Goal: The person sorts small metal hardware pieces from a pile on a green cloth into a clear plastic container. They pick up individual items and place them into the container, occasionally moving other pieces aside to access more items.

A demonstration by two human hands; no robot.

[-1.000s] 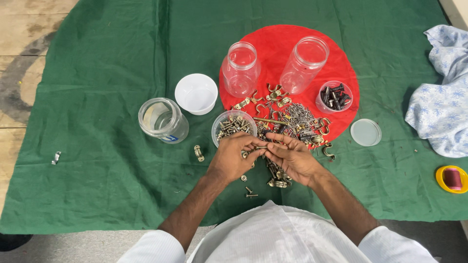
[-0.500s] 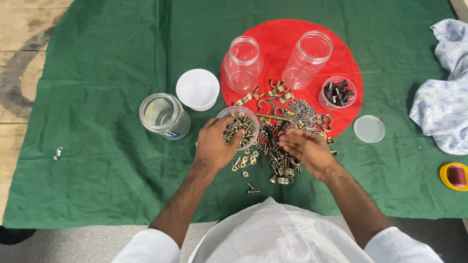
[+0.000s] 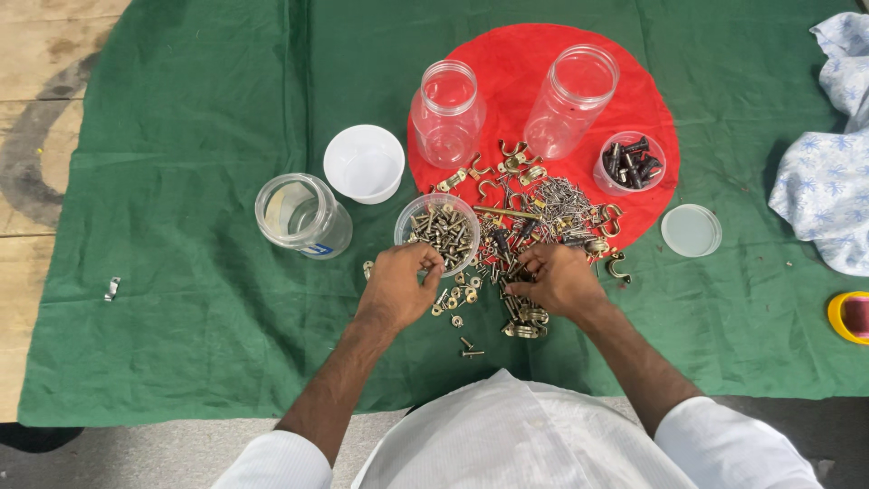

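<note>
A green cloth [image 3: 181, 299] covered the tabletop [image 3: 36, 118], whose bare wood showed at the far left; a red disc [image 3: 534, 72] lay on the cloth towards the right. On the cloth stood a lidded jar [image 3: 301, 215], a white lid [image 3: 364, 163] and a tub of brass screws [image 3: 439, 231]; two empty jars [image 3: 446, 113] stood on the disc. A patterned fabric [image 3: 828, 181] was cut off at the right edge. The mixed hardware [image 3: 534, 213] was too small to sort by kind. The left hand [image 3: 398, 285] was curled at the tub's near rim, fingertips pinched; what they held could not be made out. The right hand [image 3: 557, 281], loosely cupped, rested on the hardware just right of the tub.
</note>
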